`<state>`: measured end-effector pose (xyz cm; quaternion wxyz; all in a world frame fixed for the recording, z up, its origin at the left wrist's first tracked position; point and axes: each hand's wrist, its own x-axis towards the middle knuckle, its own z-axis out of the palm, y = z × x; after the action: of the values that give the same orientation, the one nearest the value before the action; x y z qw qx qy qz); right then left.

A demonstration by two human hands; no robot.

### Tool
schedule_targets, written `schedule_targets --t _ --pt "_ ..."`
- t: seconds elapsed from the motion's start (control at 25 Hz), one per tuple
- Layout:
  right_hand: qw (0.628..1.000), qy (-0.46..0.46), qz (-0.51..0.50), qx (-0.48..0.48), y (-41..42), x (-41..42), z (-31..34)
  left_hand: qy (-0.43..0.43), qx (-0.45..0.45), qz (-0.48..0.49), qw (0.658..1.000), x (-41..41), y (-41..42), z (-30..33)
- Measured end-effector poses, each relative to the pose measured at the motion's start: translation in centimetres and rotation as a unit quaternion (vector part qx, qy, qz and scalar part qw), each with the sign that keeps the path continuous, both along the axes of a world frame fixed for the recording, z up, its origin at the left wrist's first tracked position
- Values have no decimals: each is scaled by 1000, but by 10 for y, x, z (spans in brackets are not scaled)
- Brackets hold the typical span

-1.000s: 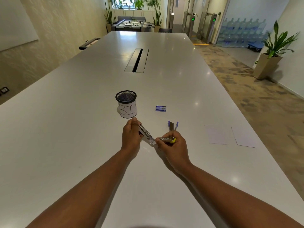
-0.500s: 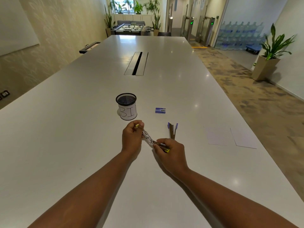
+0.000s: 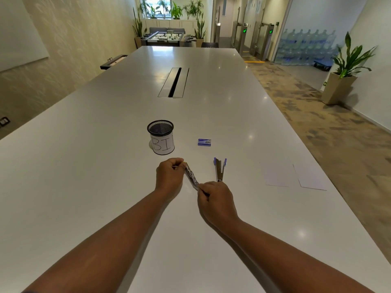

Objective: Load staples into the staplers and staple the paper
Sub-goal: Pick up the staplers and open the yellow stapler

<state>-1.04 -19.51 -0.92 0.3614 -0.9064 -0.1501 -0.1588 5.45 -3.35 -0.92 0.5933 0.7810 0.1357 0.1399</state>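
Two hands are at work over the long white surface (image 3: 105, 166), sharing one stapler (image 3: 191, 176) between them. The left hand (image 3: 169, 178) is curled closed around the far end of that stapler, fingertips pinched on it where a bit of yellow peeks out, and the right hand (image 3: 215, 199) is closed around the near end, thumb and fingers hiding it. The metal body runs diagonally between the two fists, just above the surface; whether it touches I cannot tell. Just right of the hands lies a second stapler (image 3: 220, 170), purple-tipped and splayed open in a narrow V, its near end close to the right knuckles. Farther back sits a small blue staple box (image 3: 204, 142), flat on the surface and apart from everything else. To its left stands a black mesh cup (image 3: 160, 137), upright, wearing a white label that reads "BIN". Off to the right, well clear of the hands, two white sheets of paper (image 3: 279, 174) lie flat side by side near the edge of the surface.
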Motion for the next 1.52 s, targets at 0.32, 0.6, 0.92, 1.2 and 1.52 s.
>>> schedule_targets --t 0.32,0.6,0.92,1.2,1.52 --pt "999 26 -22 -38 4 -5 8 -19 178 -80 981 3 16 1" --pt "997 39 -1 -63 5 -3 16 -29 192 -121 974 2 14 -1" --pt "954 258 102 -117 -2 44 52 -75 290 -163 940 5 9 2" --pt "936 296 136 -131 1 60 59 -88 307 -166 933 6 10 1" --pt "952 280 111 -58 -2 45 50 -84 293 -174 936 4 9 2"
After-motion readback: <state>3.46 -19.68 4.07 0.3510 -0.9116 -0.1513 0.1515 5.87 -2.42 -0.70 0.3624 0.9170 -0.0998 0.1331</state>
